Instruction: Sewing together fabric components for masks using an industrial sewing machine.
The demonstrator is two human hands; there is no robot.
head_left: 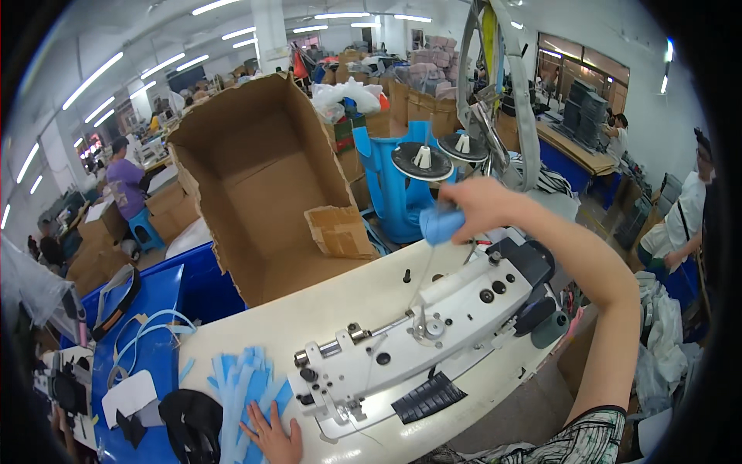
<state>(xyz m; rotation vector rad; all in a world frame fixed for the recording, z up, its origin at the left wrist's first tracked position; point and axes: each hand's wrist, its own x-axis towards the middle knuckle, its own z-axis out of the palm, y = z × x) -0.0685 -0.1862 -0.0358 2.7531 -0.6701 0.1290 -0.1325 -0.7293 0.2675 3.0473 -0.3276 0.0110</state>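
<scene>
Your right hand (483, 207) grips a light blue piece (441, 226), perhaps a thread cone, partly hidden by your fingers, above the table's (270, 325) far edge, beyond the sewing machine (417, 332). Well apart from it, your left hand (275, 438) lies spread, gripping nothing, on blue strips (241, 379) by the left edge.

Open cardboard box (251, 182) stood left of right-hand grip (485, 209); blue plastic chair (400, 210) stood between box and grip. Person in purple top (124, 184) sat far left; person in white top (680, 213) stood well right of grip.
</scene>
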